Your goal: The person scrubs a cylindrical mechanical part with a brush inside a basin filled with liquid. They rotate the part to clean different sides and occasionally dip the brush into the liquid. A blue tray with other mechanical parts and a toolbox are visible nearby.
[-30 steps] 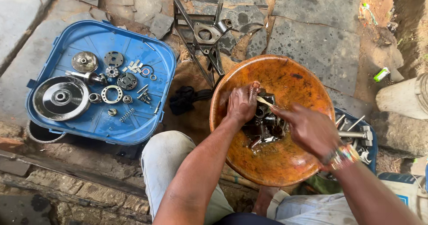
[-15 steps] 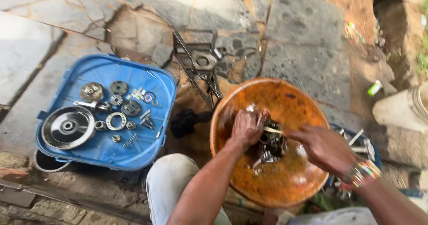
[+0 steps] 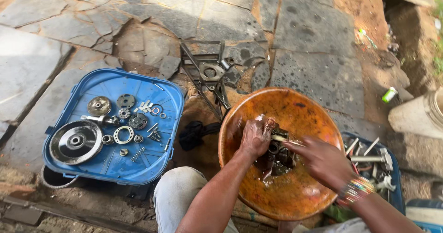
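Crouching over the orange basin (image 3: 295,108), we have both hands down among the dark metal parts (image 3: 277,161) lying in liquid at its bottom. Our left hand (image 3: 255,138) is clenched on one greasy part, pinning it near the basin's middle. Our right hand (image 3: 323,161) has its fingers (image 3: 295,145) pinched around a thin pale stick, perhaps a small brush (image 3: 282,139), whose tip touches the part just beside the left hand.

To our left, on the stone paving (image 3: 314,39), the blue lid (image 3: 157,159) serves as a tray, carrying a pulley wheel (image 3: 76,142), gears, rings, a spring and small screws, laid out apart from one another. A metal bracket (image 3: 210,71) lies on the stones between lid and basin, and a box of tools (image 3: 374,161) sits just beside our right wrist.

What worries us: the parts look oily and wet, so the one in our left grip could slip and splash, or drop onto the others. The basin seems to rest tilted near our knees; leaning hard on it might tip it. Small pieces could also roll off the lid into the paving cracks.
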